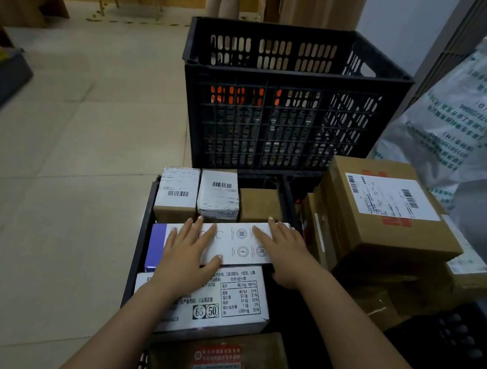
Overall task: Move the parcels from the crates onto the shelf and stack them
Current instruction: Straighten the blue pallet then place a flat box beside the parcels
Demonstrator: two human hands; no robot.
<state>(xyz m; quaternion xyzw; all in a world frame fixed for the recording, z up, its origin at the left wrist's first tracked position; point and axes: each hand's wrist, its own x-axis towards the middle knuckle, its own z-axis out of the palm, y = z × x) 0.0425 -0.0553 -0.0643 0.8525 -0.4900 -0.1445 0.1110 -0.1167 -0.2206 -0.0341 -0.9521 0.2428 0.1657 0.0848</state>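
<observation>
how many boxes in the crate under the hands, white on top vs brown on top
white-topped boxes: 4
brown-topped boxes: 2
total: 6

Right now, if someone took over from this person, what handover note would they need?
Left hand: open, flat on the white box. Right hand: open, flat on the same box's right end.
The white box lies in the near crate among other parcels; three small parcels stand behind it. More cardboard boxes are piled to the right; a tall crate stands behind.
Done: nothing visible; no shelf in view.
Left: lift the white box, then the rest, onto the shelf.
</observation>
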